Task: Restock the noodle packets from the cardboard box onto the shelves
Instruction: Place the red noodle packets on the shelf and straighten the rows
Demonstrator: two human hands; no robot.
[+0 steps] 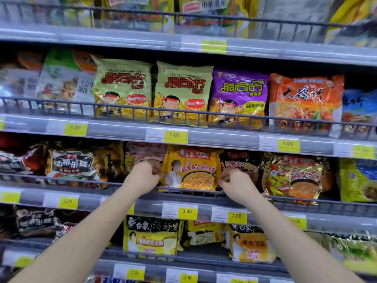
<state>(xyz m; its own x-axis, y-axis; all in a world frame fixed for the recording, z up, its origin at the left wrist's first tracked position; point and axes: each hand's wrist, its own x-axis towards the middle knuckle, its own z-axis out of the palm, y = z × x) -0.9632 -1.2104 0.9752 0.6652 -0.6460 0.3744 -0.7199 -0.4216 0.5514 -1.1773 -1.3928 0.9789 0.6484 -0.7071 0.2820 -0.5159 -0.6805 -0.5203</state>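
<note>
Supermarket shelves (122,130) run across the aisle, crammed with noodle packs behind wire rails (49,105); on the third tier down a yellow noodle packet (191,170) stands upright at centre; the left hand (142,177) curls its grip round the packet's edge at nine o'clock; the right hand (236,185) pinches the edge at four o'clock, fingers bent; a purple pack (238,94) sits at one o'clock above.

One yellow price tag (174,135) at frame centre and a second tag (288,143) to its right read 1.00; two lower tags (187,211) read 3.00. The central yellow noodle packet (191,170) bears 白象.
</note>
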